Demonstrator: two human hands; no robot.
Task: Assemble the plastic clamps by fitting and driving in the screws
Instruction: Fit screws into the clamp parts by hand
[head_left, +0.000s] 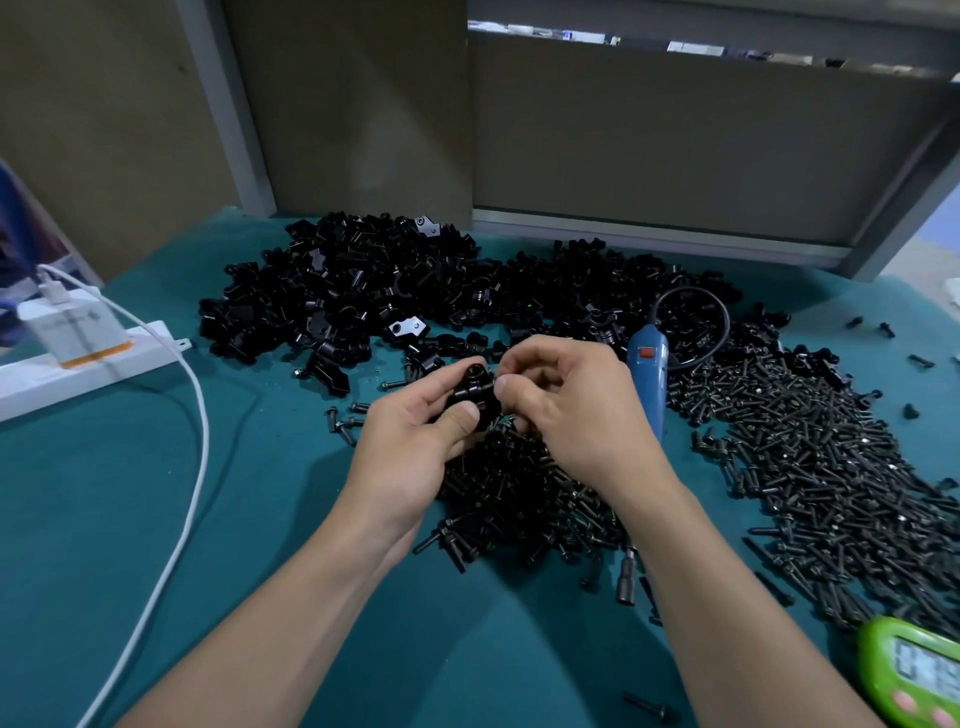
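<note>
A teal mat (156, 519) covers the one table in view, with brown partition boards standing behind it. Across the far half of the mat lies one broad heap of black plastic clamp parts (395, 291), far too many to count. Black screws (810, 457) form two masses: a wide spread at the right and a smaller pile (519, 499) directly under the hands, plus about half a dozen strays just left of the hands.

One white power strip (83, 364) sits at the left edge with one charger plugged in and one white cable (195, 415) curving toward the near edge. One blue electric screwdriver (649, 374) lies between the two screw masses, partly hidden by the right wrist. One green timer (909, 670) shows at the lower right corner.

The left hand (410, 441) is closed around a single black clamp (475, 395), thumb pressed on its near face, held just above the smaller screw pile. The right hand (566, 400) has its fingertips pinched together against the clamp's right side; it probably holds a screw, though none is clearly visible between the fingers.
</note>
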